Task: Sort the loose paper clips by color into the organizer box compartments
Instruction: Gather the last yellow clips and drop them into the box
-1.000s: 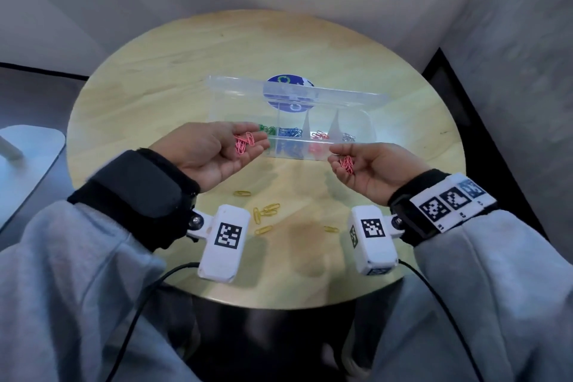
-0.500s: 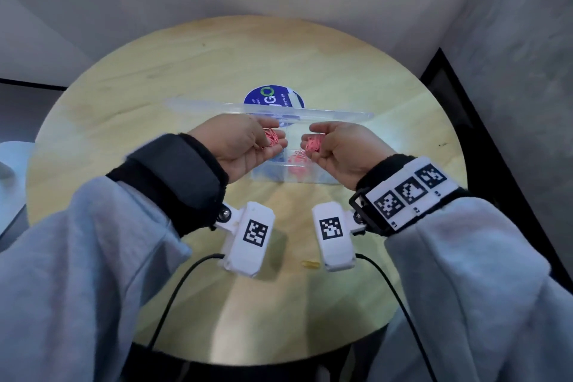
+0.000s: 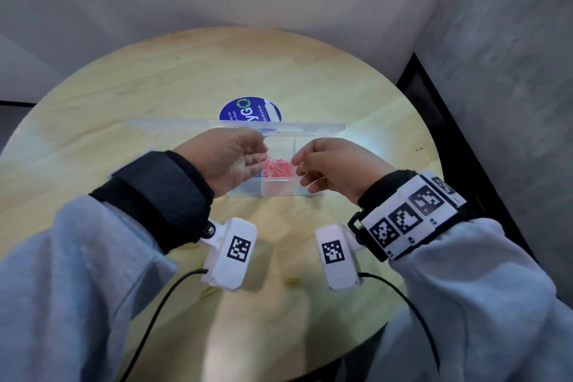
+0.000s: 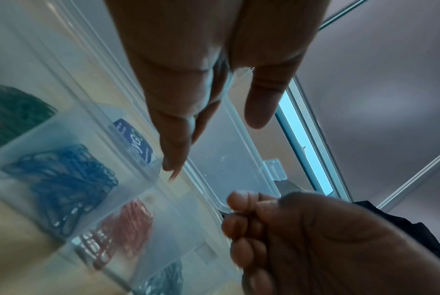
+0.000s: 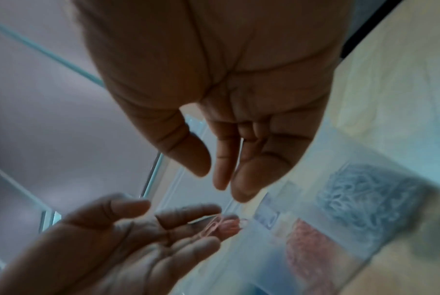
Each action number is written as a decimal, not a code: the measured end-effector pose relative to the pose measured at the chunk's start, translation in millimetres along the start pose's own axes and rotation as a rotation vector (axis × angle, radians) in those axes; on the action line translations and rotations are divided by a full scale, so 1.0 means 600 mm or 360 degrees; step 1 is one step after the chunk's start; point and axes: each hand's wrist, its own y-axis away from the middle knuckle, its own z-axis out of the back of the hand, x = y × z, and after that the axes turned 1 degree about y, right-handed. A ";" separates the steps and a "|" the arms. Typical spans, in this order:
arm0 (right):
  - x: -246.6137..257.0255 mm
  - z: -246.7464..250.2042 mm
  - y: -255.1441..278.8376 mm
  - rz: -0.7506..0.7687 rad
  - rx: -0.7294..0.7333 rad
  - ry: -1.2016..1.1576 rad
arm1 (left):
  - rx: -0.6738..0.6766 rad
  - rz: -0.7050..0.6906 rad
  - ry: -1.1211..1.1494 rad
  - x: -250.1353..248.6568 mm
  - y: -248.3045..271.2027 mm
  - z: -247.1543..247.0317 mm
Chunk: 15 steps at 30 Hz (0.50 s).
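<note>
The clear organizer box (image 3: 248, 187) stands mid-table with its lid (image 3: 310, 126) open at the back. My left hand (image 3: 257, 161) and right hand (image 3: 297, 164) hover side by side over the compartment of pink-red clips (image 3: 277, 168). The left hand's fingers (image 4: 176, 151) are straight and point down into the box. One pink clip (image 5: 211, 227) lies loose on them. My right hand (image 5: 219, 179) is loosely curled, with nothing seen in it. Neighbouring compartments hold blue clips (image 4: 62, 185), green clips (image 4: 12, 111) and dark clips (image 4: 168, 279).
Loose yellow clips (image 3: 291, 281) lie on the round wooden table (image 3: 124, 121) near me, partly hidden under my wrists. A blue round sticker (image 3: 248, 110) sits behind the box. Grey walls close in behind and at the right.
Both hands carried pink clips from in front of the box to over its red compartment. They have since opened, and the pile of pink clips now shows between them.
</note>
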 end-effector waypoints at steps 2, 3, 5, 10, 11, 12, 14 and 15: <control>-0.007 -0.009 0.007 0.0005 0.0089 0.0283 | 0.0031 0.0051 -0.0059 0.002 0.009 0.002; -0.010 -0.014 0.010 0.0008 0.0139 0.0410 | 0.0037 0.0050 -0.0064 0.003 0.013 0.003; -0.013 -0.026 0.018 0.0034 0.0198 0.0593 | 0.0021 0.0016 -0.0051 0.005 0.023 0.005; -0.017 -0.049 0.031 0.0108 0.0398 0.0958 | 0.0169 -0.0056 -0.0342 0.003 0.048 0.029; -0.020 -0.053 0.033 0.0102 0.0461 0.1063 | 0.0186 -0.0051 -0.0504 0.001 0.056 0.038; -0.023 -0.057 0.034 0.0081 0.0512 0.1160 | 0.0163 -0.0045 -0.0725 0.001 0.063 0.047; -0.032 -0.062 0.034 0.0028 0.0561 0.1321 | 0.0025 -0.0019 -0.1269 0.006 0.072 0.070; -0.036 -0.064 0.033 0.0009 0.0564 0.1392 | -0.0067 0.0010 -0.1548 0.012 0.073 0.082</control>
